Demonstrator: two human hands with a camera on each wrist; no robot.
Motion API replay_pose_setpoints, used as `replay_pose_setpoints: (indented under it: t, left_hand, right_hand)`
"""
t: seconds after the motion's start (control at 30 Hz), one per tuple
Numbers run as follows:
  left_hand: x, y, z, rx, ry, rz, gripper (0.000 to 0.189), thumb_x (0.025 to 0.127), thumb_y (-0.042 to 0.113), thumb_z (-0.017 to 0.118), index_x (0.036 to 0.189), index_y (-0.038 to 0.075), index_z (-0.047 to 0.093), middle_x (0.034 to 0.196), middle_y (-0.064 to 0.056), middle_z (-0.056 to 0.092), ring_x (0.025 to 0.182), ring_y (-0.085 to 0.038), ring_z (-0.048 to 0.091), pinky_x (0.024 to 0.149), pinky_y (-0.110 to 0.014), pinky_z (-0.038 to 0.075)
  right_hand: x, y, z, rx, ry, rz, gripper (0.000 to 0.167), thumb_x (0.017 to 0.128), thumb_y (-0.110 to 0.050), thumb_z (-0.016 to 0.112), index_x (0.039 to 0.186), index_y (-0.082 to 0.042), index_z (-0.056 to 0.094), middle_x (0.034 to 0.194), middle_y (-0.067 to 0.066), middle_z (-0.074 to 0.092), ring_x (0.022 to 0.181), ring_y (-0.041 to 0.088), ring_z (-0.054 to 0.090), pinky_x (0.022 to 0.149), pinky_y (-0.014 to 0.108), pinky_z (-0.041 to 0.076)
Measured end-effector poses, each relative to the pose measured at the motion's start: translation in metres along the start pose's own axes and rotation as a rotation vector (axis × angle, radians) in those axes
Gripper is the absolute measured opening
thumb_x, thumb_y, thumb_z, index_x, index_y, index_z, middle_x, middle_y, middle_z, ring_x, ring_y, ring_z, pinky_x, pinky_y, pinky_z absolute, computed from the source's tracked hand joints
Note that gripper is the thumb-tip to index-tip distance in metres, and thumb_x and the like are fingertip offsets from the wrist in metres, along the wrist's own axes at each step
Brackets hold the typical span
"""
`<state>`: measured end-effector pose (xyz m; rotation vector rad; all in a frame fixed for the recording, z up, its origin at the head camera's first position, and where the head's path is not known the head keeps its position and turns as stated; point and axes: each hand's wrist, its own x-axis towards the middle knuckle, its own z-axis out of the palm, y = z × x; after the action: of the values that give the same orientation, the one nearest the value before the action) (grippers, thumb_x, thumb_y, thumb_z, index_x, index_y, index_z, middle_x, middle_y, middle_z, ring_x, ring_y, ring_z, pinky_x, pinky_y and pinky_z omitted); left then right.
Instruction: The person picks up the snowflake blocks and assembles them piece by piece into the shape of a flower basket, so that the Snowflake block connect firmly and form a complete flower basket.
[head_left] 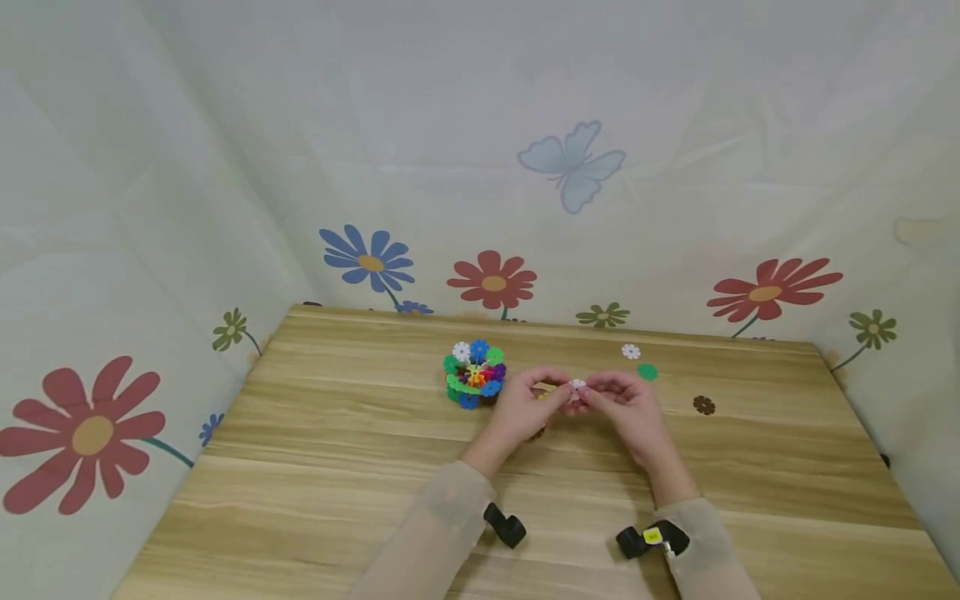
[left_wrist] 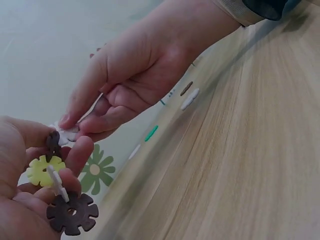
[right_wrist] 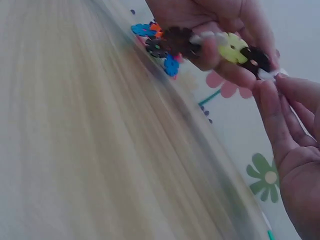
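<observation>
Both hands meet over the table, right of a ring-shaped cluster of colourful snowflake discs (head_left: 471,402). My left hand (head_left: 525,410) holds a short chain of notched plastic snowflake discs. In the left wrist view the chain runs from a large brown disc (left_wrist: 60,218) through a white one (left_wrist: 58,185) and a yellow disc (left_wrist: 35,173) to a dark brown disc (left_wrist: 52,144). At that upper end, my right hand (head_left: 636,417) pinches a white disc (left_wrist: 70,136) between thumb and fingers, right at the dark brown disc's edge. Fingertips partly hide the white disc.
Beyond and to the right of the hands lie loose discs: a white disc (head_left: 631,352), a green disc (head_left: 647,372) and a brown disc (head_left: 703,405). The wooden table (head_left: 315,467) ends at a flower-printed cloth backdrop (head_left: 660,208).
</observation>
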<state>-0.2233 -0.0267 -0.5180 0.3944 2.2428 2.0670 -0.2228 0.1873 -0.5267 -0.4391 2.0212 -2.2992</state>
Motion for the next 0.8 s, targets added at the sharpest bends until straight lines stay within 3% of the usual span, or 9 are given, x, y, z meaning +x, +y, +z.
replay_pose_setpoints:
  t: [0.07, 0.17, 0.27, 0.33, 0.4, 0.47, 0.63, 0.73, 0.8]
  left_hand:
    - [0.000, 0.001, 0.000, -0.015, 0.007, -0.006, 0.013, 0.106, 0.016, 0.075, 0.113, 0.006, 0.080, 0.099, -0.007, 0.080, 0.073, -0.048, 0.074, 0.046, -0.023, 0.045]
    - [-0.001, 0.002, -0.001, -0.031, 0.036, -0.014, 0.013, 0.107, 0.015, 0.073, 0.114, 0.005, 0.079, 0.106, -0.006, 0.076, 0.081, -0.045, 0.079, 0.045, -0.022, 0.045]
    - [-0.001, 0.002, -0.003, -0.030, 0.071, -0.044, 0.014, 0.107, 0.015, 0.073, 0.114, 0.005, 0.079, 0.109, -0.005, 0.075, 0.078, -0.037, 0.080, 0.046, -0.023, 0.046]
    - [-0.001, 0.001, -0.003, -0.024, 0.088, -0.065, 0.013, 0.107, 0.016, 0.073, 0.113, 0.006, 0.079, 0.109, -0.005, 0.075, 0.075, -0.033, 0.080, 0.047, -0.023, 0.047]
    - [-0.001, 0.001, -0.004, -0.020, 0.097, -0.078, 0.013, 0.107, 0.017, 0.073, 0.112, 0.006, 0.079, 0.108, -0.004, 0.075, 0.072, -0.032, 0.078, 0.047, -0.023, 0.047]
    - [0.000, 0.000, -0.004, -0.021, 0.095, -0.086, 0.013, 0.107, 0.017, 0.073, 0.111, 0.007, 0.079, 0.107, -0.004, 0.075, 0.071, -0.032, 0.078, 0.047, -0.023, 0.046]
    - [0.002, -0.004, -0.003, -0.049, 0.059, -0.109, 0.011, 0.106, 0.015, 0.073, 0.108, 0.007, 0.080, 0.103, -0.004, 0.073, 0.068, -0.029, 0.075, 0.047, -0.024, 0.046]
    - [0.005, -0.008, -0.001, -0.087, 0.052, -0.136, 0.010, 0.105, 0.015, 0.075, 0.107, 0.007, 0.080, 0.100, -0.004, 0.073, 0.067, -0.025, 0.075, 0.047, -0.023, 0.047]
    - [0.006, -0.011, -0.001, -0.119, 0.057, -0.154, 0.011, 0.105, 0.016, 0.076, 0.107, 0.007, 0.080, 0.100, -0.004, 0.073, 0.067, -0.023, 0.075, 0.049, -0.023, 0.049]
  right_hand:
    - [0.000, -0.004, -0.009, -0.026, 0.016, 0.013, 0.024, 0.103, 0.005, 0.072, 0.119, 0.022, 0.064, 0.101, 0.006, 0.081, 0.087, 0.015, 0.079, 0.080, 0.030, 0.065]
    - [-0.003, -0.011, -0.029, -0.132, 0.136, 0.044, 0.029, 0.104, 0.000, 0.073, 0.121, 0.022, 0.064, 0.098, 0.004, 0.081, 0.085, 0.010, 0.078, 0.076, 0.027, 0.064]
    - [-0.006, -0.014, -0.051, -0.321, 0.272, 0.077, 0.030, 0.104, -0.005, 0.075, 0.123, 0.016, 0.069, 0.103, 0.003, 0.080, 0.088, -0.001, 0.071, 0.078, 0.018, 0.060]
    - [-0.007, -0.013, -0.063, -0.450, 0.316, 0.089, 0.029, 0.104, -0.007, 0.075, 0.126, 0.012, 0.071, 0.112, 0.009, 0.080, 0.095, -0.006, 0.066, 0.083, 0.012, 0.055]
    - [-0.006, -0.010, -0.072, -0.580, 0.310, 0.078, 0.030, 0.105, -0.009, 0.074, 0.129, 0.009, 0.072, 0.125, 0.018, 0.077, 0.104, -0.005, 0.064, 0.089, 0.007, 0.049]
    - [-0.004, -0.007, -0.078, -0.676, 0.287, 0.058, 0.031, 0.106, -0.010, 0.073, 0.132, 0.006, 0.073, 0.134, 0.024, 0.073, 0.115, 0.006, 0.067, 0.093, 0.004, 0.043]
    - [0.005, -0.001, -0.086, -0.771, 0.263, 0.056, 0.038, 0.107, -0.012, 0.072, 0.139, 0.007, 0.068, 0.138, 0.028, 0.070, 0.127, 0.041, 0.067, 0.094, 0.004, 0.040]
    - [0.011, 0.001, -0.088, -0.812, 0.260, 0.105, 0.047, 0.106, -0.019, 0.074, 0.143, 0.008, 0.065, 0.137, 0.028, 0.070, 0.123, 0.043, 0.068, 0.095, 0.017, 0.048]
    - [0.016, 0.001, -0.089, -0.859, 0.237, 0.122, 0.048, 0.105, -0.022, 0.076, 0.143, 0.007, 0.065, 0.135, 0.029, 0.071, 0.119, 0.043, 0.068, 0.095, 0.031, 0.052]
